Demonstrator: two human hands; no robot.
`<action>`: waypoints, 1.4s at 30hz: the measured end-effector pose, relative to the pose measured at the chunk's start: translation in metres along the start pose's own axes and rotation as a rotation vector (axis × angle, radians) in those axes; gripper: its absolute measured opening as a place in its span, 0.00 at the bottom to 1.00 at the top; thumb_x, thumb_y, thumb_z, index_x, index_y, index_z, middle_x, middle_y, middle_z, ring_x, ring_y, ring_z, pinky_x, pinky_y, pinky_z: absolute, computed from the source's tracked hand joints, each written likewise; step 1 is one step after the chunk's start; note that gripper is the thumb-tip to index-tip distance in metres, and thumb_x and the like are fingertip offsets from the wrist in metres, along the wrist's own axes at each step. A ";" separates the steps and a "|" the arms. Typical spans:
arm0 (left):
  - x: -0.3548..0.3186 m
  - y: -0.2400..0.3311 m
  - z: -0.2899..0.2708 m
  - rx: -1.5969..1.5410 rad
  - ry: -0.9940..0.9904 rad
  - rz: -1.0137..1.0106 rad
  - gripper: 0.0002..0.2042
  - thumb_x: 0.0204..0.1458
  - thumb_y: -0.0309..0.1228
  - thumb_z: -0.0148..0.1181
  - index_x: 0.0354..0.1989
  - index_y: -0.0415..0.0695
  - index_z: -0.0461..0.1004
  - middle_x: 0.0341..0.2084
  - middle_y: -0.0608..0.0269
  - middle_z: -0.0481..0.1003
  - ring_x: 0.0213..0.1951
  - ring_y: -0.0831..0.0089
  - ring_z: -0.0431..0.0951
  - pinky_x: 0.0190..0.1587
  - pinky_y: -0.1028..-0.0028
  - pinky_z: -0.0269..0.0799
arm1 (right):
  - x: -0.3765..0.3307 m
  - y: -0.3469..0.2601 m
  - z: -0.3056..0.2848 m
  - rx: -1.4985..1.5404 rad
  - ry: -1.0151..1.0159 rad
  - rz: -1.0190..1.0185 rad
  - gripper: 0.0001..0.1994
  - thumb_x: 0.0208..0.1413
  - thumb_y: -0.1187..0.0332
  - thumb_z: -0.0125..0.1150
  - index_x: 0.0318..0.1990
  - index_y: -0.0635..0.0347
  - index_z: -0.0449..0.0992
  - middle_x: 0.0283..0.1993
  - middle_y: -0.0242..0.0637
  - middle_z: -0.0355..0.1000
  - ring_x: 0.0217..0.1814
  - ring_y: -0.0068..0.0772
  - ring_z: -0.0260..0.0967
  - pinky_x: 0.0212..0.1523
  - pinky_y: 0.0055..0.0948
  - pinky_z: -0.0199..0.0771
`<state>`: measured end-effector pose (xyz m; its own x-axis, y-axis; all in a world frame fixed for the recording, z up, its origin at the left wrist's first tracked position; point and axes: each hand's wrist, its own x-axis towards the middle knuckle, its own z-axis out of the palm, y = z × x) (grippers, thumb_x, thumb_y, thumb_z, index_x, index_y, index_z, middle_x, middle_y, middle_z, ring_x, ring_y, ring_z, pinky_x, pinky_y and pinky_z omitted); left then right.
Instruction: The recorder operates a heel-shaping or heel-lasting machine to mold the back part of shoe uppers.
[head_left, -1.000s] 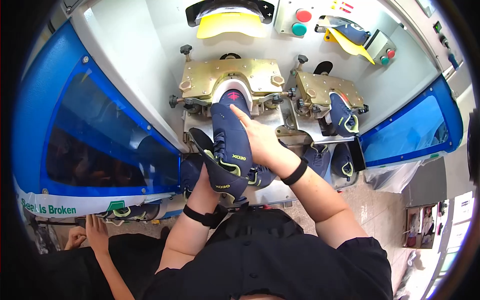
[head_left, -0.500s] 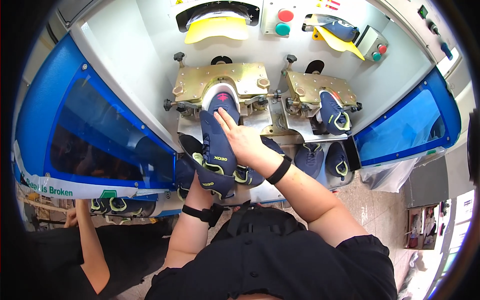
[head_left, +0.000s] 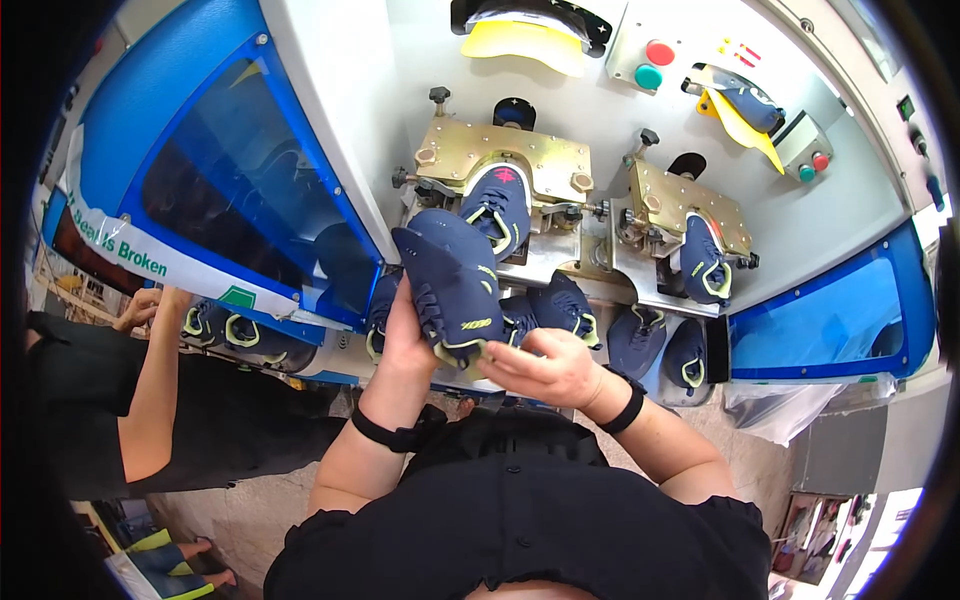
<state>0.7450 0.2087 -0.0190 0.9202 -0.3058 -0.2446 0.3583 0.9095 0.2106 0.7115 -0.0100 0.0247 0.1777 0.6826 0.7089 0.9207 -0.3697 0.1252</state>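
Observation:
My left hand [head_left: 405, 335] is closed around the side of navy shoe uppers [head_left: 455, 285] with lime-green lining, apparently two overlapping, held at chest height with toes pointing away. At their heel end, the fingers of my right hand [head_left: 550, 368] are curled and pinch the lime-edged collar. Just beyond them, another navy shoe upper [head_left: 503, 205] sits toe-first in the cutout of a brass-coloured clamp plate [head_left: 535, 152], a red light pattern on its toe. Farther right, a navy upper [head_left: 705, 262] rests at a second brass-coloured plate [head_left: 690, 205].
Several navy uppers [head_left: 635, 340] lie on the shelf below the clamps. Blue machine doors with windows flank me, a left door [head_left: 215, 60] and a right door [head_left: 905, 280]. Red and green buttons [head_left: 655, 62] are on the back wall. At left, a co-worker's arm [head_left: 150, 410] reaches toward more uppers.
My right hand has come back from the toe area to the heel end of the held uppers. The upper in the left clamp is now more exposed. The view has shifted, placing the machine farther right.

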 end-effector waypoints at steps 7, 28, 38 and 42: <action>-0.009 0.004 0.013 0.011 -0.055 0.166 0.26 0.65 0.50 0.41 0.60 0.41 0.65 0.55 0.51 0.72 0.55 0.55 0.74 0.60 0.53 0.69 | 0.038 0.011 -0.018 -0.092 0.003 -0.248 0.11 0.45 0.66 0.62 0.39 0.44 0.77 0.48 0.21 0.68 0.33 0.20 0.66 0.25 0.17 0.64; -0.015 0.028 -0.011 0.107 0.007 0.071 0.28 0.65 0.54 0.37 0.64 0.46 0.63 0.60 0.58 0.68 0.62 0.59 0.67 0.65 0.55 0.60 | 0.107 0.214 0.008 -0.355 0.450 0.615 0.21 0.51 0.74 0.61 0.55 0.60 0.68 0.61 0.54 0.63 0.58 0.53 0.68 0.51 0.36 0.75; 0.010 0.002 0.011 0.216 -0.308 -0.189 0.26 0.67 0.48 0.39 0.60 0.38 0.65 0.51 0.56 0.74 0.51 0.62 0.75 0.55 0.61 0.71 | 0.040 0.201 -0.012 -0.461 0.251 0.769 0.11 0.42 0.79 0.53 0.37 0.62 0.70 0.66 0.56 0.60 0.43 0.50 0.75 0.41 0.38 0.77; 0.029 -0.026 0.009 0.348 -0.323 -0.227 0.23 0.67 0.41 0.41 0.65 0.41 0.61 0.56 0.55 0.71 0.56 0.60 0.73 0.61 0.61 0.67 | -0.006 0.151 -0.047 -0.371 0.212 0.749 0.07 0.47 0.80 0.54 0.34 0.59 0.73 0.49 0.41 0.74 0.41 0.46 0.74 0.39 0.36 0.75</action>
<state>0.7641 0.1737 -0.0230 0.7955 -0.6053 -0.0275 0.5348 0.6801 0.5015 0.8328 -0.0995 0.0723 0.5897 0.0581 0.8056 0.4072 -0.8828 -0.2343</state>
